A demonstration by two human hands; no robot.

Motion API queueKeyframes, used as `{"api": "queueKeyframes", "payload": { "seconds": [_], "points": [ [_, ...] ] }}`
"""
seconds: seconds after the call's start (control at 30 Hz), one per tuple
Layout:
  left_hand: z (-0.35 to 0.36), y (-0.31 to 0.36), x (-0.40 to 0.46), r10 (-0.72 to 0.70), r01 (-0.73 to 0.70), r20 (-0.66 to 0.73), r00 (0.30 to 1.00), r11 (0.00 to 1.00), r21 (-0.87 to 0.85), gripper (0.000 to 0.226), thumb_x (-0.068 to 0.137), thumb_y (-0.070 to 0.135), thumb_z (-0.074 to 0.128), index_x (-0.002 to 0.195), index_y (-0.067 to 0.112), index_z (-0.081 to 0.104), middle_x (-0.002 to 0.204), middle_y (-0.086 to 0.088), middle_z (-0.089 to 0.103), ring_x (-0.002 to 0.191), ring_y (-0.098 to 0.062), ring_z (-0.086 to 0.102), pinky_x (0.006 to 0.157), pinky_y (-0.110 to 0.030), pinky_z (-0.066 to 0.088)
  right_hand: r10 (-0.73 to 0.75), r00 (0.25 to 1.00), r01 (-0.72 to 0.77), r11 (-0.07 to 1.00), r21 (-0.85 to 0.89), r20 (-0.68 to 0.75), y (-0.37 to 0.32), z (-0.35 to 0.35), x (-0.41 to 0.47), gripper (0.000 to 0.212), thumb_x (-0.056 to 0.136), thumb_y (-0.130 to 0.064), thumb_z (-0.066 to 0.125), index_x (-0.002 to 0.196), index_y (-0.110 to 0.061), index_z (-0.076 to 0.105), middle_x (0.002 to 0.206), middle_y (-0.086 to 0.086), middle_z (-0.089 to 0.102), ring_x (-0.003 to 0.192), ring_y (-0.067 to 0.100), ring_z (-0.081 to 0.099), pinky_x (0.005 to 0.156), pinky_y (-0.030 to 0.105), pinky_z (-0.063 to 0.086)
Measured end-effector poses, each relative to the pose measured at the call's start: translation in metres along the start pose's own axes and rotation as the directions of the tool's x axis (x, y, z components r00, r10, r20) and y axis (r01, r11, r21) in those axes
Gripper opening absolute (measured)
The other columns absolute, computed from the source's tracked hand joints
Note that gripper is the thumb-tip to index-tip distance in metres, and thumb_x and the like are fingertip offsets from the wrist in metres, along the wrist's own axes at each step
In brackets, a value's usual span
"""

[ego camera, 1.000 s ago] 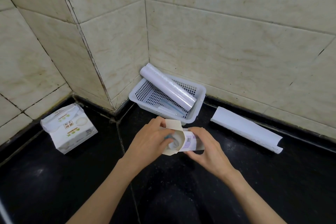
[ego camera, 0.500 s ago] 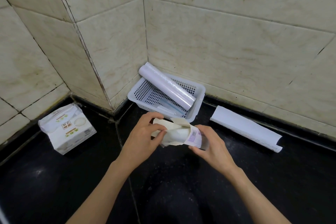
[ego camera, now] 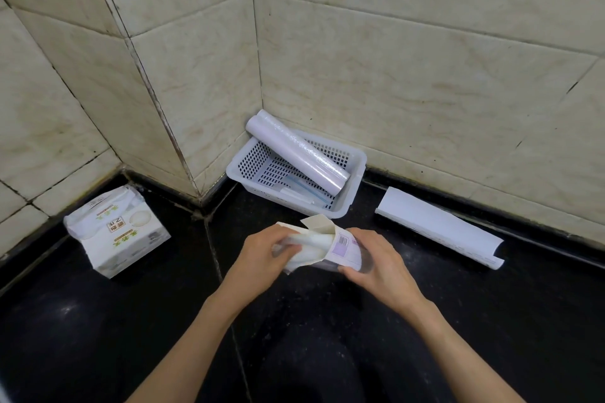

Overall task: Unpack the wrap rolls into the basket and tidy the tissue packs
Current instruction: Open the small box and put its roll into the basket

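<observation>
My right hand [ego camera: 379, 260] grips a narrow white carton [ego camera: 343, 247] with a barcode, its end flaps open. My left hand [ego camera: 265, 255] holds the end of a white wrap roll [ego camera: 309, 245] that sticks partly out of that carton. Just beyond, in the tiled corner, stands a white perforated basket [ego camera: 355, 167] with another wrap roll [ego camera: 294, 149] leaning across it, one end above the rim. A pack of tissues [ego camera: 114, 232] lies on the black counter to the left.
An empty white carton [ego camera: 438, 227] lies open along the wall to the right of the basket. A clear zip bag [ego camera: 304, 191] rests in the basket's bottom. Tiled walls close in behind and on the left; the black counter [ego camera: 98, 321] spreads around my arms.
My left hand has pulled the roll further out of the carton, towards the left. The carton's open end has tipped over, and both hands sit slightly lower.
</observation>
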State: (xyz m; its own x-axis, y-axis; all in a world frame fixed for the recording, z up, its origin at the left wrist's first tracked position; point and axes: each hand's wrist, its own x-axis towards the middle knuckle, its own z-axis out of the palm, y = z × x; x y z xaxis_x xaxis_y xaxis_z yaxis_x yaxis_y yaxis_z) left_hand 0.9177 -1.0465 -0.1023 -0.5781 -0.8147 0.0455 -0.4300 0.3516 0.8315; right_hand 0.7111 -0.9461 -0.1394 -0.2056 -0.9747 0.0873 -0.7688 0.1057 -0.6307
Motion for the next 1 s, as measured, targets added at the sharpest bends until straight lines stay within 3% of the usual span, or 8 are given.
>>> {"api": "queueKeyframes", "payload": {
  "seconds": [0.1, 0.23, 0.37, 0.53, 0.7, 0.83, 0.93, 1.0],
  "points": [
    [-0.003, -0.010, 0.000, -0.092, 0.092, -0.133, 0.987, 0.996, -0.003, 0.004, 0.084, 0.013, 0.064, 0.081, 0.009, 0.063, 0.071, 0.005, 0.058, 0.063, -0.003, 0.050, 0.060, -0.004, 0.039, 0.039, 0.999, -0.038, 0.991, -0.125, 0.005, 0.014, 0.005, -0.001, 0.063, 0.076, -0.048, 0.062, 0.131, -0.031, 0.038, 0.122, -0.009, 0.052, 0.107, 0.010, 0.047, 0.090, 0.028, 0.035],
    [-0.015, -0.030, -0.001, -0.279, 0.260, -0.248, 0.928, 0.959, -0.109, 0.016, 0.084, 0.015, 0.063, 0.074, 0.002, 0.061, 0.066, -0.006, 0.055, 0.059, -0.011, 0.046, 0.053, -0.016, 0.037, 0.305, 0.952, -0.278, 0.887, -0.368, 0.014, 0.042, 0.017, -0.007, 0.065, 0.080, -0.053, 0.055, 0.135, -0.026, 0.034, 0.127, 0.000, 0.049, 0.116, 0.021, 0.044, 0.098, 0.041, 0.032],
    [-0.025, -0.039, -0.002, -0.347, 0.285, -0.242, 0.906, 0.924, -0.256, 0.012, 0.084, 0.014, 0.064, 0.073, 0.020, 0.063, 0.075, -0.002, 0.065, 0.068, -0.012, 0.057, 0.061, -0.024, 0.045, 0.450, 0.893, -0.393, 0.776, -0.492, -0.003, 0.071, 0.018, -0.003, 0.065, 0.084, -0.051, 0.052, 0.138, -0.024, 0.029, 0.134, 0.003, 0.046, 0.122, 0.024, 0.041, 0.100, 0.045, 0.030],
    [-0.023, -0.034, 0.000, -0.358, 0.269, -0.208, 0.910, 0.894, -0.359, 0.014, 0.084, 0.014, 0.065, 0.078, 0.027, 0.066, 0.079, 0.005, 0.069, 0.069, -0.004, 0.063, 0.058, -0.015, 0.045, 0.567, 0.824, -0.469, 0.658, -0.589, -0.023, 0.099, -0.002, 0.017, 0.063, 0.089, -0.042, 0.048, 0.141, -0.018, 0.022, 0.140, 0.007, 0.041, 0.127, 0.028, 0.036, 0.103, 0.048, 0.031],
    [-0.016, -0.025, 0.010, -0.360, 0.270, -0.149, 0.921, 0.865, -0.423, 0.008, 0.084, 0.015, 0.064, 0.086, 0.021, 0.068, 0.086, -0.002, 0.071, 0.079, -0.014, 0.066, 0.067, -0.026, 0.052, 0.639, 0.767, -0.558, 0.621, -0.550, -0.057, 0.122, -0.024, 0.032, 0.059, 0.087, -0.039, 0.054, 0.133, -0.014, 0.028, 0.137, 0.013, 0.043, 0.125, 0.033, 0.038, 0.102, 0.050, 0.035],
    [-0.011, -0.016, 0.018, -0.347, 0.264, -0.123, 0.930, 0.861, -0.435, 0.009, 0.084, 0.012, 0.064, 0.084, 0.020, 0.068, 0.086, -0.004, 0.070, 0.079, -0.015, 0.065, 0.071, -0.030, 0.054, 0.607, 0.791, -0.576, 0.697, -0.427, -0.075, 0.119, -0.028, 0.035, 0.078, 0.082, -0.054, 0.057, 0.139, -0.013, 0.023, 0.144, 0.011, 0.036, 0.130, 0.033, 0.034, 0.101, 0.051, 0.033],
    [-0.010, -0.013, 0.023, -0.344, 0.299, -0.056, 0.937, 0.875, -0.381, 0.009, 0.085, 0.013, 0.063, 0.085, 0.020, 0.068, 0.087, -0.004, 0.070, 0.081, -0.015, 0.066, 0.070, -0.026, 0.054, 0.487, 0.853, -0.517, 0.838, -0.174, -0.187, 0.092, -0.027, 0.040, 0.053, 0.090, -0.035, 0.053, 0.135, -0.010, 0.040, 0.139, 0.014, 0.047, 0.124, 0.032, 0.045, 0.100, 0.043, 0.038],
    [-0.010, -0.012, 0.026, -0.349, 0.342, 0.044, 0.936, 0.873, -0.347, 0.008, 0.085, 0.014, 0.063, 0.089, 0.017, 0.069, 0.090, -0.006, 0.071, 0.084, -0.018, 0.067, 0.070, -0.027, 0.056, 0.376, 0.899, -0.367, 0.926, 0.086, -0.224, 0.061, -0.025, 0.038, 0.034, 0.091, -0.028, 0.053, 0.121, -0.013, 0.057, 0.125, 0.008, 0.060, 0.108, 0.019, 0.057, 0.091, 0.031, 0.043]
  ]
}}
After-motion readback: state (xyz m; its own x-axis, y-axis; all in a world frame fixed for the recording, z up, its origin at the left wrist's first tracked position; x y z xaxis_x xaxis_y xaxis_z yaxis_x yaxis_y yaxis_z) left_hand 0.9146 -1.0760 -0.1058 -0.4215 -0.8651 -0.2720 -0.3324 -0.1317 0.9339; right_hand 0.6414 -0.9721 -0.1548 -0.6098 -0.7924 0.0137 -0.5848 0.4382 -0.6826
